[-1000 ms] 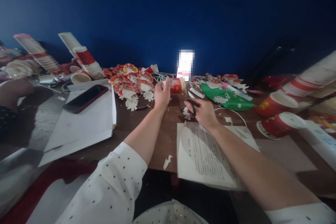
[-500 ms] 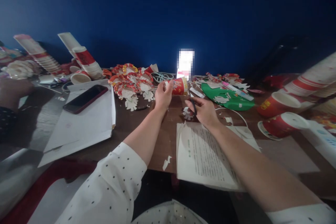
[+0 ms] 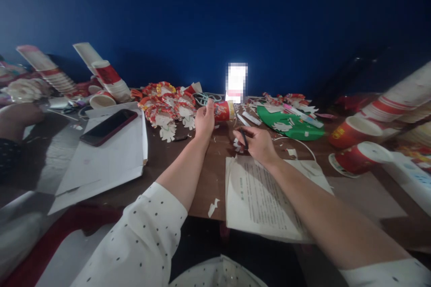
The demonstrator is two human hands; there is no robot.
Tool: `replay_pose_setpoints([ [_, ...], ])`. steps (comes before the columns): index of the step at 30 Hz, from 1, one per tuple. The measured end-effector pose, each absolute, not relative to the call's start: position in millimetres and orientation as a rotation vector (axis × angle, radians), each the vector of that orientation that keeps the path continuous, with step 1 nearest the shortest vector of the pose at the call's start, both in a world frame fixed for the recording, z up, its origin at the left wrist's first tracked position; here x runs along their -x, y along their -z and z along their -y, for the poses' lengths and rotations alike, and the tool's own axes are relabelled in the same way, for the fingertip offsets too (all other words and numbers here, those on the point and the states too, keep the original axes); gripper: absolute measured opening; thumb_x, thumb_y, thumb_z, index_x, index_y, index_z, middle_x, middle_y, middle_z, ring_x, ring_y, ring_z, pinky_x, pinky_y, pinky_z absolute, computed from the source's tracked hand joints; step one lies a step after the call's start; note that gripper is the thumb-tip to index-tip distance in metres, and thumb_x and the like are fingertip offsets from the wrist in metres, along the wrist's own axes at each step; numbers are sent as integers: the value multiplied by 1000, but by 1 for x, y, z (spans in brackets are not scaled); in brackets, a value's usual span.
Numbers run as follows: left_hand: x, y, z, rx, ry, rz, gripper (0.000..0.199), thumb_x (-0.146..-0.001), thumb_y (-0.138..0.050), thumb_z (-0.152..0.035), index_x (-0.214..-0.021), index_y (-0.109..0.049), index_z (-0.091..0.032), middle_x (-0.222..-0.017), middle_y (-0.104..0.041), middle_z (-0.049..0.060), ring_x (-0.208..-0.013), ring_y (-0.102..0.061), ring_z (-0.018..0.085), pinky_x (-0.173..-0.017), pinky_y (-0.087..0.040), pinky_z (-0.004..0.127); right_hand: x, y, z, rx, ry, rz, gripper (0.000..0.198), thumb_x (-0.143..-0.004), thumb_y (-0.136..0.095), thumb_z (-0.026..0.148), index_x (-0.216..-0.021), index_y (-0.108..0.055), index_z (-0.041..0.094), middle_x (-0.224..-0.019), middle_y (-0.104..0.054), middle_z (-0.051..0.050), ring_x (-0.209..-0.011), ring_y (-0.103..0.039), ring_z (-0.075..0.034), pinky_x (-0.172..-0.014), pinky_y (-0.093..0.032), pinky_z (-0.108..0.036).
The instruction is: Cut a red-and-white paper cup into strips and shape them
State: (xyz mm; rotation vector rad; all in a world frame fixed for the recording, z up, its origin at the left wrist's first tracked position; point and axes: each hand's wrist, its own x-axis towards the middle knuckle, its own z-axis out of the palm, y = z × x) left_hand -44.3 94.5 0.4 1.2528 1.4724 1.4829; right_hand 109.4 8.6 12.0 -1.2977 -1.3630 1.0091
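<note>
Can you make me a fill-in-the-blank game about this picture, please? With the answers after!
1. The left hand holds a paper cup whose main colour is ____.
2. The right hand grips a slim tool coloured ____.
3. On the white papers, left of both hands, lies a dark-screened ____.
4. The flat sheet with paper scraps on it is coloured ____.

Missing words: red; black; phone; green.

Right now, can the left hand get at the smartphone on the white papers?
Probably, though the left hand holds a red paper cup and would likely need to put it down first. Nothing covers the smartphone on the white papers, so it looks open from above.
</note>
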Motion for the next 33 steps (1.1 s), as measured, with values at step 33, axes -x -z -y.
replay_pose_setpoints([
  [33,42,2,-97,-1248,-1440,-1544,56,-78,-45,-72,-69,-59,-18,-66,-58,4,-66,-55,17,-60,-43,28,-109,-9,-10,1288,-1037,1319,38,-67,-74,48,-85,-71,14,-58,-61,1,-42,-53,-10,-39,-42,-20],
])
